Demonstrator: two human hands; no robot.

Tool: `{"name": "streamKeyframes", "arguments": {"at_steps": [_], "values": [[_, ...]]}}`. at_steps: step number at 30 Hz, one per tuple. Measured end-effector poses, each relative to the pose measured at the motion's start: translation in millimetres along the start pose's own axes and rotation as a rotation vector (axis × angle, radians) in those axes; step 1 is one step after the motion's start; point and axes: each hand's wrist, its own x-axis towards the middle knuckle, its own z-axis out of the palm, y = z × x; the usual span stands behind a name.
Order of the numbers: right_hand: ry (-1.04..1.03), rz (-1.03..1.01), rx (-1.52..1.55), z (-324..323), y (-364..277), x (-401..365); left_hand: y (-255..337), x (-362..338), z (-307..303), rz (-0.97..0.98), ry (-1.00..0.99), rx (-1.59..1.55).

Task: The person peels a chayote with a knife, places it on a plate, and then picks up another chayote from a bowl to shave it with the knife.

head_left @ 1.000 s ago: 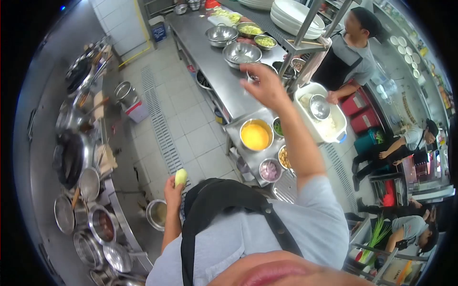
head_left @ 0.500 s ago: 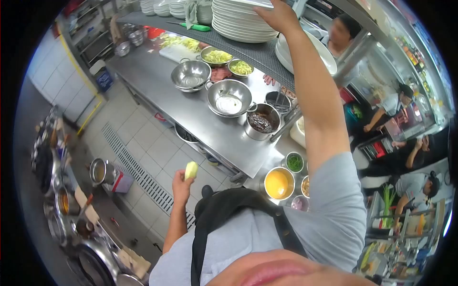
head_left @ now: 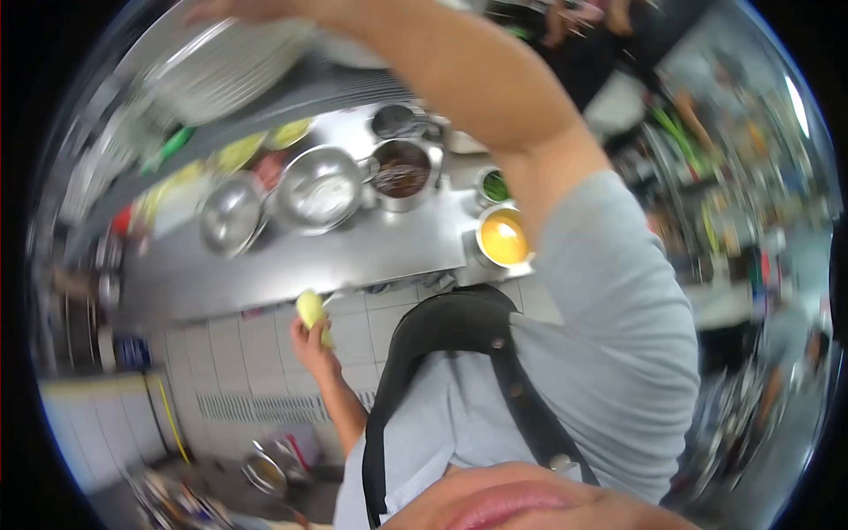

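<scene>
In the lower middle, my left hand (head_left: 314, 343) is closed around a pale green vegetable piece (head_left: 310, 307), which looks peeled. The vegetable sticks up out of the fingers, over the floor in front of the steel table. My right arm stretches up across the view to the shelf. At the top edge, my right hand (head_left: 237, 9) is on the rim of the top plate of a stack of white plates (head_left: 221, 75). Blur and the frame edge partly hide its fingers, which look closed on that rim.
On the steel table (head_left: 380, 258) stand metal bowls (head_left: 320, 190), a pot of dark sauce (head_left: 400, 172) and a container of yellow liquid (head_left: 503, 237). A green-handled knife (head_left: 168, 148) lies on the shelf. A pan (head_left: 265, 473) sits behind at lower left. Other people work at right.
The view has swung round, so the table now lies more level and the plates sit at upper left. My left hand still holds the vegetable; my right hand stays at the plate stack.
</scene>
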Motion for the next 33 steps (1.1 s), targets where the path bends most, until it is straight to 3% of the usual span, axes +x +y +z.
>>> {"name": "streamKeyframes", "arguments": {"at_steps": [1,2,4,7,9,15,18,20,23,28,31,33], "values": [[-0.528,-0.016,-0.202,-67,-36,28,5,1,4,0.007,-0.006,-0.007],[-0.434,0.344,0.025,-58,-42,20,4,4,2,-0.019,-0.093,0.016],[-0.291,0.242,-0.021,-109,-68,8,2,8,-3,0.013,-0.035,-0.02],[-0.187,0.252,-0.035,-205,-124,-25,20,-5,10,0.014,-0.092,0.019],[0.065,0.383,0.351,-251,-147,-56,21,-11,17,0.007,-0.143,0.061],[-0.222,0.802,0.304,-442,-230,-171,8,-55,74,-0.035,-0.303,0.137],[-0.262,0.861,0.187,-537,-272,-216,3,-88,147,-0.079,-0.478,0.102],[-0.422,0.936,0.036,-603,-299,-239,1,-119,216,-0.09,-0.607,0.088],[-0.55,1.079,-0.125,-693,-346,-273,-9,-183,328,-0.027,-0.938,0.032],[-0.52,1.244,-0.298,-805,-434,-309,-26,-355,495,-0.14,-1.455,0.265],[-0.464,1.341,-0.483,-846,-472,-321,-74,-422,562,-0.134,-1.663,0.426],[-0.443,1.366,-0.573,-867,-488,-330,-83,-464,597,0.474,-1.925,0.788]]}}
